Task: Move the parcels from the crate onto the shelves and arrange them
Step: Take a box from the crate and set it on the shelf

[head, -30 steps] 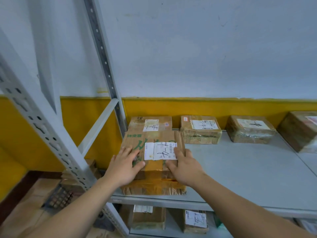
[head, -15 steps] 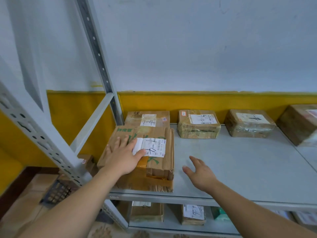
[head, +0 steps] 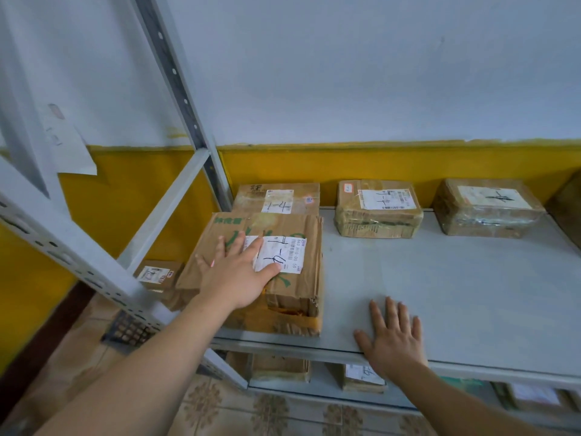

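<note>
**Parcel down on shelf, now in the arrange step**

- Big parcel (head: pixel 295 225) lies flat at the front-left of the shelf (head: pixel 440 294), label up. Its back edge sits right against or just short of the rear-left parcel (head: pixel 276 198); I can't tell which.
- Left hand (head: pixel 234 272): flat, fingers straight and spread, palm pressing on the parcel top, partly over the label (head: pixel 283 254). It presses only and grips nothing.
- Right hand (head: pixel 393 338): also flat and spread, holding nothing. It looks to rest on the bare front edge of the shelf, right of the parcel and clear of it.
- Two more parcels (head: pixel 379 209) (head: pixel 485 207) sit along the back wall, spaced out. The front-right of the shelf is bare.
- More parcels (head: pixel 279 368) are on the lower shelf.
- The dark grid thing (head: pixel 129 332) on the floor at left is probably the crate; its contents are hidden.

Judgement: placement is done and this is the final squaring. The parcel looks slightly skewed, and its left front corner seems to reach past the shelf's left end near the upright (head: pixel 103 278).

Next move: slide it right and back under the flat left hand until it lines up with the back row. The right hand could steady the right side. The cardboard is torn at the front corner, so push low and even. Then go to the crate for the next one.
</note>
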Motion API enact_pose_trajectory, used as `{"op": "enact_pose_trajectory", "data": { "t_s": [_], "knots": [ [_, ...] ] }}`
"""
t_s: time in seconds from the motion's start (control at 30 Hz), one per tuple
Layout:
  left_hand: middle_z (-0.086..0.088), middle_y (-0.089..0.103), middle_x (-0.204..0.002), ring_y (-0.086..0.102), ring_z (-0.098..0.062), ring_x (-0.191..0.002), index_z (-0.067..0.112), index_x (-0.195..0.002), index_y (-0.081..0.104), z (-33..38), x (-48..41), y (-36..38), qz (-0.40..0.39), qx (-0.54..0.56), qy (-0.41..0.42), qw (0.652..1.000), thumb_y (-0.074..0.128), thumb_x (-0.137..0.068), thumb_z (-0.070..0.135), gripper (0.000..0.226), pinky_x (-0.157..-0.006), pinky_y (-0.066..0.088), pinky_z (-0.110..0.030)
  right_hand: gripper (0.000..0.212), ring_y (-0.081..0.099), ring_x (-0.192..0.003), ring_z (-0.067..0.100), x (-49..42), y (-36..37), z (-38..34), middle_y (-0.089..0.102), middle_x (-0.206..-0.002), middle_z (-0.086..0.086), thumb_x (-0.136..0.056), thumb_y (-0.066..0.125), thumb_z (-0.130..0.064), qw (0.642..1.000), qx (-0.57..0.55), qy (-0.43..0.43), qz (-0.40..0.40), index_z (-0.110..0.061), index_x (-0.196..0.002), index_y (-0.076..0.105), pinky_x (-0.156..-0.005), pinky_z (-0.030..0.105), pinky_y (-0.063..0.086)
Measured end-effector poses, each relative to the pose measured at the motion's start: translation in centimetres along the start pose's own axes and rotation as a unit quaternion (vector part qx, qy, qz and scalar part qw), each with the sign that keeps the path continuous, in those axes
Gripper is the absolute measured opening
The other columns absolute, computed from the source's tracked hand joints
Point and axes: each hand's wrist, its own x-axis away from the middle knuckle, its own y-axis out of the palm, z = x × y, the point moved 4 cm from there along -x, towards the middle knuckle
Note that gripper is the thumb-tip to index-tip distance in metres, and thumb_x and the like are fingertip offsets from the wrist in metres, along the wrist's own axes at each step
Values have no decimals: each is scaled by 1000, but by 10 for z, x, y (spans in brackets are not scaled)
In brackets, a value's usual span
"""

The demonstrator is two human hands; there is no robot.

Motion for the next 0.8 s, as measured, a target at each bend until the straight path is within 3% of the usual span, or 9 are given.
{"op": "enact_pose_trajectory", "data": {
  "t_s": [0.33,0.53,0.6,0.7,0.8],
  "knots": [
    [9,-7,-162,-11,-27,-148,48,-150,2,6,2,-12,-23,-4,4,1000,19,-81,83,79,-113,-3,-66,79,-26,-146,33,-3,0,3,-28,-160,10,-93,6,-69,1000,-4,-24,-16,-26,-154,-17,-117,52,-15],
    [6,3,-163,-1,-22,-149,39,-152,16,11,36,-22,-29,35,0,999,29,-88,75,74,-116,7,-61,85,-19,-149,29,-12,-17,15,-23,-162,5,-90,23,-76,997,-16,-63,-41,-33,-156,-8,-119,49,-8],
    [6,5,-162,3,-21,-149,37,-152,19,10,53,-25,-28,41,1,999,32,-88,74,74,-115,12,-59,87,-7,-151,30,-16,-31,18,-11,-165,5,-88,34,-75,996,-5,-70,-57,-32,-156,2,-119,50,3],
    [6,9,-162,10,-21,-148,34,-152,20,5,78,-32,-19,34,8,999,40,-89,68,74,-116,18,-54,81,30,-141,34,-13,-66,10,26,-157,11,-88,47,-67,994,-20,-73,-77,-23,-153,24,-114,48,29],
    [5,13,-162,13,-21,-147,33,-152,20,-1,97,-46,6,29,33,999,48,-90,61,73,-116,21,-49,80,38,-137,34,3,-111,-6,33,-155,11,-90,48,-63,995,-54,-85,-26,-20,-153,25,-110,46,36]
  ]
}}
